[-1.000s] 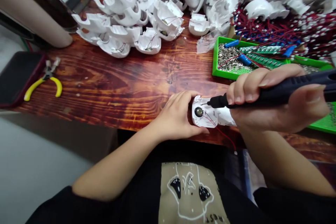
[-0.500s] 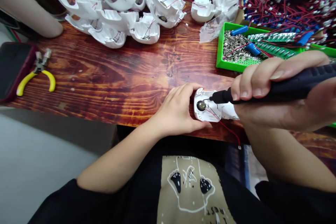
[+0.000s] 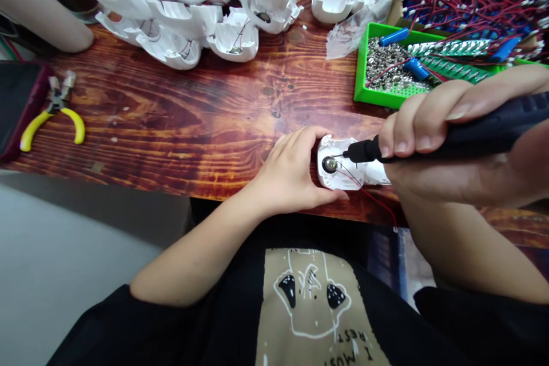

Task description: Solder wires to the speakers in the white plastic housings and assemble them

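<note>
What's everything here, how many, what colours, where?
Shells: many, white, back
Phone, maybe: one, dark, maroon edge, left
Pliers: one, yellow handles, left
Post: one, pale, left
Tray: at least one, green, right
Metal bits: many, silver, in tray
Tubes: two plus, blue, in tray
Strips: two plus, green, in tray
Plastic sheet: some, clear, left of tray
Wires: many, red, upper right
Table: one, brown, middle
Front shell: one, white, near edge
Round part: one, black and silver, front shell
Tool: one, black, right
Shirt: one, black, bottom
Left hand: one, around front shell
Right hand: one, holding tool
</note>
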A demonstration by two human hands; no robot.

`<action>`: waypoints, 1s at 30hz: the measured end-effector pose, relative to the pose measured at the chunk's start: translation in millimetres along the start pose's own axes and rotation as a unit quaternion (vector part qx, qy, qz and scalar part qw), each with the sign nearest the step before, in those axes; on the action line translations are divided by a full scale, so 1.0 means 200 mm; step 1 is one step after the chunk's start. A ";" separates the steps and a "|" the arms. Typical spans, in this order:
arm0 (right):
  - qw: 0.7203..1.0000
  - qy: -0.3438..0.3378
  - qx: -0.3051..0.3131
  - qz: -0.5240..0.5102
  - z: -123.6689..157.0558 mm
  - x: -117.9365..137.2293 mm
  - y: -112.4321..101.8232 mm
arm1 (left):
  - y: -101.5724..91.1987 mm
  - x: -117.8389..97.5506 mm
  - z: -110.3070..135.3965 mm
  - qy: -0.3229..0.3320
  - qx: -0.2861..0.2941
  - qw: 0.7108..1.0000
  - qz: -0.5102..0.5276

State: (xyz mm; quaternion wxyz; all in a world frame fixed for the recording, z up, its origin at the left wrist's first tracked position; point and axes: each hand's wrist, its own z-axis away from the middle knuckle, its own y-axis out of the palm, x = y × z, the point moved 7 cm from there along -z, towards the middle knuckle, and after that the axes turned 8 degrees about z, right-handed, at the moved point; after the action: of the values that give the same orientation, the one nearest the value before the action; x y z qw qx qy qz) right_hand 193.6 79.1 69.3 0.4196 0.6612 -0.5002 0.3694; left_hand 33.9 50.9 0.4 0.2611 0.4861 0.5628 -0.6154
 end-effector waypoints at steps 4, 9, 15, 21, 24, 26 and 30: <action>1.000 0.006 -0.003 0.005 -0.01 -0.01 0.00 | 0.00 0.01 0.00 -0.009 -0.002 1.000 -0.003; 1.000 0.002 -0.005 0.021 -0.01 0.00 0.00 | 0.00 0.01 0.00 -0.011 -0.006 1.000 -0.014; 1.000 -0.005 -0.011 0.029 0.02 0.02 0.01 | 0.00 0.01 0.00 -0.015 -0.011 1.000 0.005; 0.999 -0.004 -0.029 0.038 0.02 0.02 0.01 | 0.00 0.00 0.00 -0.018 -0.015 1.000 0.000; 0.999 -0.005 -0.026 0.048 0.02 0.03 0.01 | 0.00 0.00 0.00 -0.020 -0.018 1.000 0.001; 0.998 -0.009 -0.022 0.056 0.03 0.03 0.01 | 0.00 0.01 0.00 -0.022 -0.021 1.000 0.001; 0.997 -0.003 -0.008 0.079 0.06 0.02 0.00 | 0.00 0.01 0.01 -0.025 -0.032 0.999 -0.020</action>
State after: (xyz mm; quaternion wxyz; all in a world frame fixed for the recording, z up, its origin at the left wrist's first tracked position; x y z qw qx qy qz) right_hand 194.6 66.9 69.1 0.3930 0.6174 -0.5550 0.3955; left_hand 33.5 49.9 -1.6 0.2781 0.4512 0.5847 -0.6142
